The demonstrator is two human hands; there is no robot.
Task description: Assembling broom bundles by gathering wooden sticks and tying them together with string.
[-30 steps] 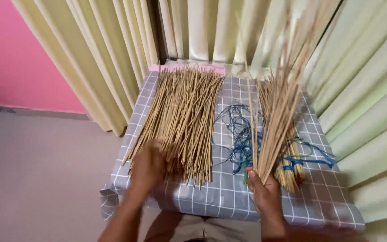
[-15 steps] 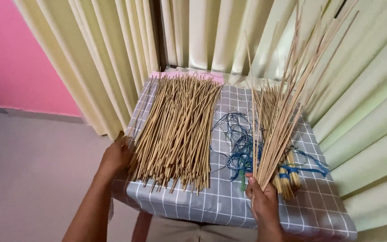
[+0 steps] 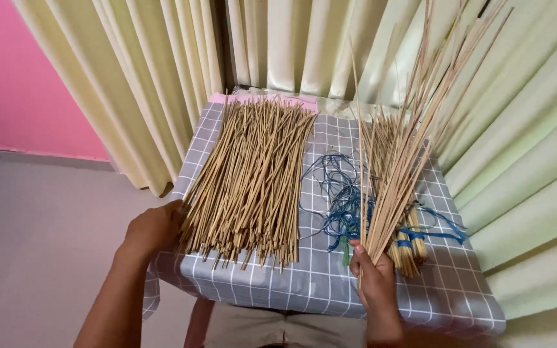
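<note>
A big loose pile of thin tan sticks (image 3: 249, 177) lies on a small table with a grey checked cloth (image 3: 304, 283). My left hand (image 3: 155, 227) rests against the pile's near left edge, fingers on the stick ends. My right hand (image 3: 374, 274) grips the lower ends of a bunch of long sticks (image 3: 414, 129) that fans upward toward the curtains. Under that bunch lie tied stick bundles (image 3: 407, 248) bound with blue thread.
A tangle of blue thread (image 3: 343, 200) lies between the pile and the bundles. Pale yellow-green curtains (image 3: 291, 45) hang close behind and to the right of the table. A pink wall (image 3: 14, 77) and pale floor (image 3: 33, 258) are on the left.
My left hand slid from the top of the pile's near end out to its left edge. The view has come closer. My right hand keeps its hold on the upright bunch.
</note>
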